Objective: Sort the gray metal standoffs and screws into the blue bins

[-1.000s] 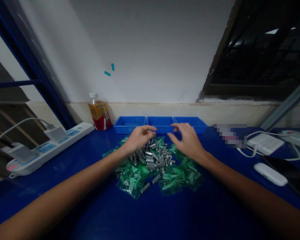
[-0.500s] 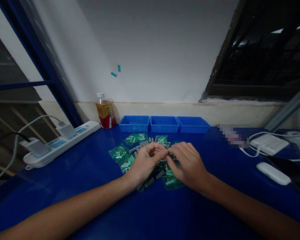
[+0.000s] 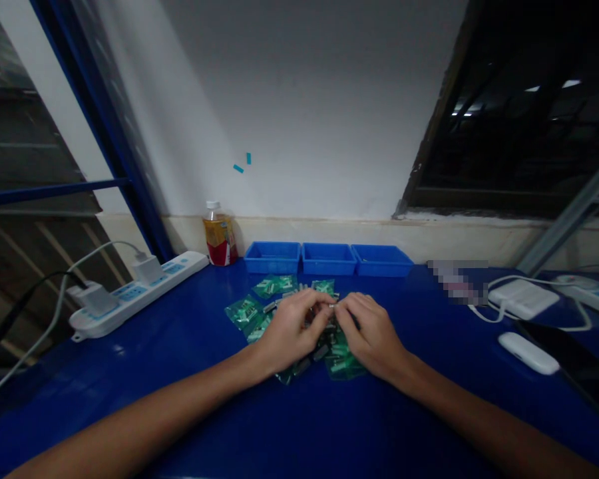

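Observation:
A heap of small grey metal cylinders (image 3: 269, 307) and green plastic bags (image 3: 274, 286) lies on the blue table (image 3: 299, 426). My left hand (image 3: 292, 330) and my right hand (image 3: 369, 332) rest on the heap, fingertips meeting over its middle. Both hands are curled in a pinch around a small metal piece (image 3: 331, 308) held between them. The hands hide most of the loose cylinders.
Three blue trays (image 3: 327, 258) stand in a row by the wall behind the heap. A drink bottle (image 3: 219, 234) stands left of them. A white power strip (image 3: 140, 291) with plugs lies at the left. White devices and cables (image 3: 524, 299) lie at the right.
Both hands drew back from near the trays onto the heap and came together, fingertips closing on a small metal piece. The camera view shifted slightly.

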{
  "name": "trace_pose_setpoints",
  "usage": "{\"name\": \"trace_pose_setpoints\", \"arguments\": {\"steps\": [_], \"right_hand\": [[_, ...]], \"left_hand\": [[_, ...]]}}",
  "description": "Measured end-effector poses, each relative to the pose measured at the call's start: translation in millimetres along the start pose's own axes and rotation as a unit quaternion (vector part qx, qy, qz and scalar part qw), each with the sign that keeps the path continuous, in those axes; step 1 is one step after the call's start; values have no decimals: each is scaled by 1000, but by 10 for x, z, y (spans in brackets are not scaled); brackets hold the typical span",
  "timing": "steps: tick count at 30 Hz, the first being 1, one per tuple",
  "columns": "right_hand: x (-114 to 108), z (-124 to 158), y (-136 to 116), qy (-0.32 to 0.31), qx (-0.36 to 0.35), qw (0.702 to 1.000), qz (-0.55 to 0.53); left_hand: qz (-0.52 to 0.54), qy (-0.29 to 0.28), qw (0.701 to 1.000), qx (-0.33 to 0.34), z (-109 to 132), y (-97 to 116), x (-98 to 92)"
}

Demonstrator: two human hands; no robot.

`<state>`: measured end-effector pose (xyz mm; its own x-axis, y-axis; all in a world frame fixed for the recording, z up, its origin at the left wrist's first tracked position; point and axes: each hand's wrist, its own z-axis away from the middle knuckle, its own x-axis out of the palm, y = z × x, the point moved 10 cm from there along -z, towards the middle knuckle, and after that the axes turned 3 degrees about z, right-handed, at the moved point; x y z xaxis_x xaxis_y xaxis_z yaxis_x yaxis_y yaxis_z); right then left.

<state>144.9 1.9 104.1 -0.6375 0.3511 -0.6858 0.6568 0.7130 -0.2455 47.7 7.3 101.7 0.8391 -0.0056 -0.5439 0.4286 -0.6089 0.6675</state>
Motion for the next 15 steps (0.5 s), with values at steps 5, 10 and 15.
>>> {"name": "trace_pose_setpoints", "arguments": {"steps": [5, 10, 15], "right_hand": [[-73, 61, -163, 33, -86, 996, -20], [-115, 44, -171, 35, -98, 993, -49], [-251, -255, 643, 47, 25, 998, 43]], "left_hand": [[144, -22, 980, -136, 21, -217, 113], [117, -21, 977, -180, 151, -57, 129], [6, -45, 990, -133, 398, 108, 199]]}}
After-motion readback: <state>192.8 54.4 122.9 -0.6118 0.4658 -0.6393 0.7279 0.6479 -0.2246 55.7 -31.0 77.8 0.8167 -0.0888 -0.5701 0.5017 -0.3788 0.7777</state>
